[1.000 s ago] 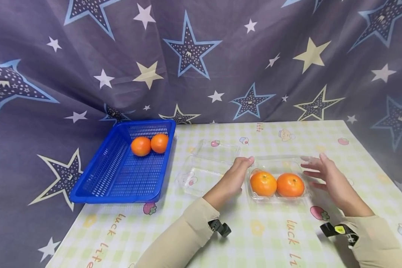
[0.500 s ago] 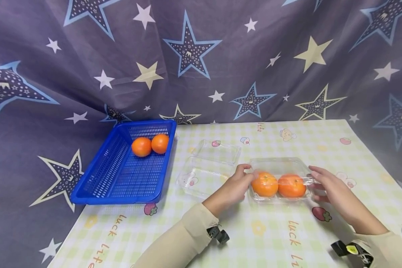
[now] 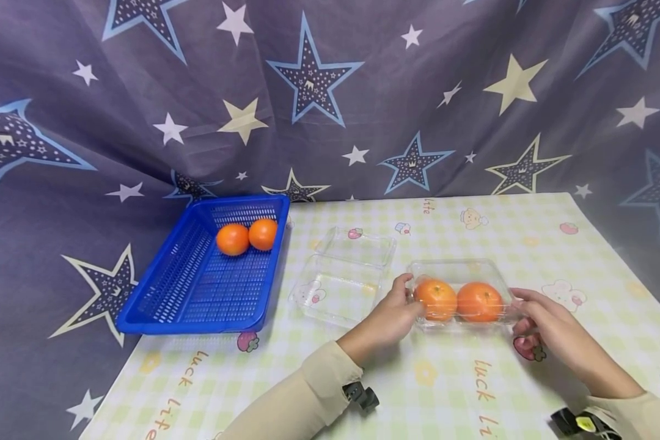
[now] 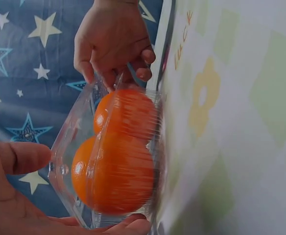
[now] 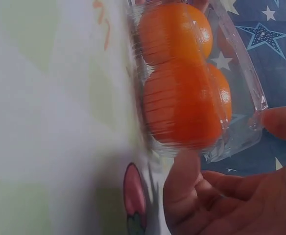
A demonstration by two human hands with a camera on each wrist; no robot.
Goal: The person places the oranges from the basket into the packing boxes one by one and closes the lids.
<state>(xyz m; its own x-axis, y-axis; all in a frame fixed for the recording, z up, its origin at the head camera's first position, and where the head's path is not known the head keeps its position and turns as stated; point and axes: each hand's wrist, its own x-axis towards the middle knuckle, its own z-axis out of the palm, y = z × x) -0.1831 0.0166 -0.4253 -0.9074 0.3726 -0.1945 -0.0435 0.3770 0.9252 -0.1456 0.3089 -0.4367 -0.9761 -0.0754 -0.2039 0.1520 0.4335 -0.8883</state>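
A clear plastic clamshell box (image 3: 462,269) lies on the chequered tablecloth with its lid down over two oranges (image 3: 436,299) (image 3: 479,301). My left hand (image 3: 409,297) grips the box's left end, thumb on top and fingers beneath. At the right end my right hand (image 3: 520,310) pinches the box the same way. The left wrist view has the box (image 4: 74,127) side-on, my left hand (image 4: 15,196) low and my right hand (image 4: 113,44) at the far end. In the right wrist view my right hand (image 5: 231,196) holds the box (image 5: 246,88) at its corner.
An empty clear clamshell (image 3: 335,287) lies open just left of my left hand. A blue slotted basket (image 3: 198,287) at the table's left holds two oranges (image 3: 232,239) (image 3: 263,234). A starred cloth hangs behind. The table's right edge (image 3: 627,269) runs near my right arm.
The lid has come down over the two oranges. Both hands moved from open beside the box to gripping its ends, and the right arm drew back toward me.
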